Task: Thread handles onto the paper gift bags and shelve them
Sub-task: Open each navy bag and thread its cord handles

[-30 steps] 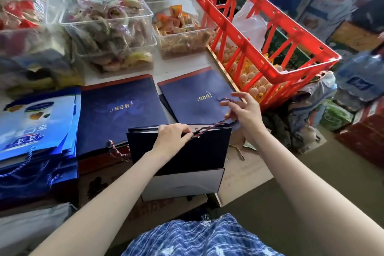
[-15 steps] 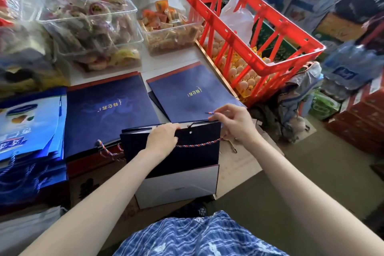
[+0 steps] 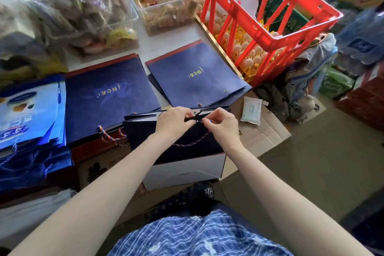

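Note:
A dark navy paper gift bag (image 3: 187, 151) with a white bottom panel stands in front of me, its mouth upward. A braided red-and-blue rope handle (image 3: 191, 142) hangs in a loop across its near face. My left hand (image 3: 173, 121) and my right hand (image 3: 221, 123) meet at the bag's top edge, both pinching the dark end of the rope handle between their fingertips. Two flat stacks of the same navy gift bags (image 3: 108, 97) (image 3: 195, 81) lie on the table behind, one with rope ends sticking out.
A stack of light-blue printed bags (image 3: 29, 114) lies at the left. Clear bins of wrapped snacks (image 3: 83, 10) stand at the back. A red crate (image 3: 270, 16) holding eggs sits at the right. A tissue pack (image 3: 251, 110) rests on flattened cardboard (image 3: 268, 133).
My right hand came left from the bag's right corner to meet my left hand at the middle of the top edge. The rope now hangs in a loop on the bag's face.

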